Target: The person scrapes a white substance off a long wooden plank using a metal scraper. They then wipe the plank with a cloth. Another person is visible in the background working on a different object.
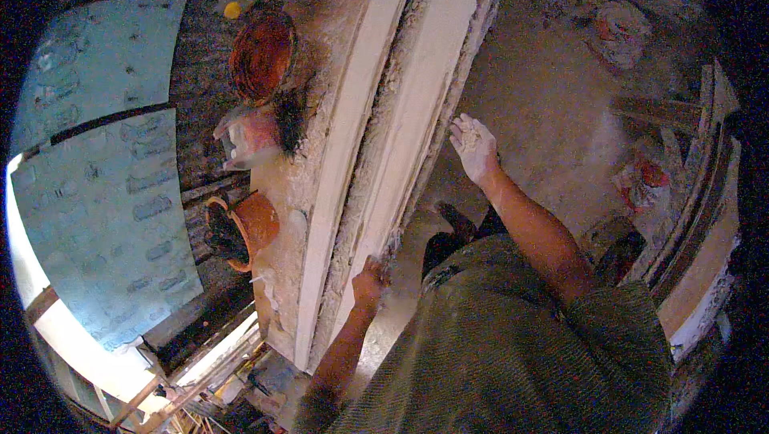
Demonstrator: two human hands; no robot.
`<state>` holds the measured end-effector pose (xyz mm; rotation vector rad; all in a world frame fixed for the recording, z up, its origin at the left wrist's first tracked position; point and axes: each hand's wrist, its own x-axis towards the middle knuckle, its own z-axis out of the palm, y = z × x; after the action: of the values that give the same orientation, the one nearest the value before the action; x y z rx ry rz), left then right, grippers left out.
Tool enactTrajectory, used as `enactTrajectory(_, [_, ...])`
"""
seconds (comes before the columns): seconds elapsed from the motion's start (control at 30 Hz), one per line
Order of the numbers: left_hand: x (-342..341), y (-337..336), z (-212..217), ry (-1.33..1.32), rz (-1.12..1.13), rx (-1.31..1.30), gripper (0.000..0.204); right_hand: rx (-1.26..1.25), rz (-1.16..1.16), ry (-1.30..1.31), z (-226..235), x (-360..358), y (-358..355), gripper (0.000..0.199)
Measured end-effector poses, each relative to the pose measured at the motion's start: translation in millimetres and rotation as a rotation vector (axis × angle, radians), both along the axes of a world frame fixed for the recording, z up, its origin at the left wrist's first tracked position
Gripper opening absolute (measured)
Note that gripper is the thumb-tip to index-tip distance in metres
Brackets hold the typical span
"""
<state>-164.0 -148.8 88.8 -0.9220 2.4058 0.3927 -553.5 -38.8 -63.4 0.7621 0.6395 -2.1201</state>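
Two long white plaster mouldings lie side by side on the bench, with rough crumbly plaster between and along them. At the near part of the right-hand moulding's edge, my left hand is closed in a fist. A pale, blurred shape shows just above its knuckles, but I cannot make out what it grips. My right hand, coated in white plaster, is beside the same moulding's outer edge, farther along. Its fingers are slightly bent and apart, with no held thing visible.
Along the bench's left side are a reddish-brown bowl, a crumpled plastic bag, an orange container and a clear bottle with a yellow cap. Blue-green sheets hang beyond. Sacks lie on the dusty floor; boards stand at right.
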Motion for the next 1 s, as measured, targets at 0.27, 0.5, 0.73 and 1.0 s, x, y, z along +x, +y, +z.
enactTrajectory(0.27, [-318,-46,-42,0.435,-0.218,0.024,0.04,-0.131,0.053,0.17,2,48,8,0.045])
enactTrajectory(0.5, [-350,-61,-18,0.408,-0.113,0.121,0.044,-0.085,0.052,0.265,5,66,-26,0.042])
enactTrajectory(0.73, [-102,-51,-46,0.235,0.178,0.237,0.054,0.051,-0.082,0.262,-21,97,-23,0.04])
enactTrajectory(1.0, [197,17,11,0.696,1.005,0.558,0.039,-0.019,0.061,0.129,-13,153,39,0.021])
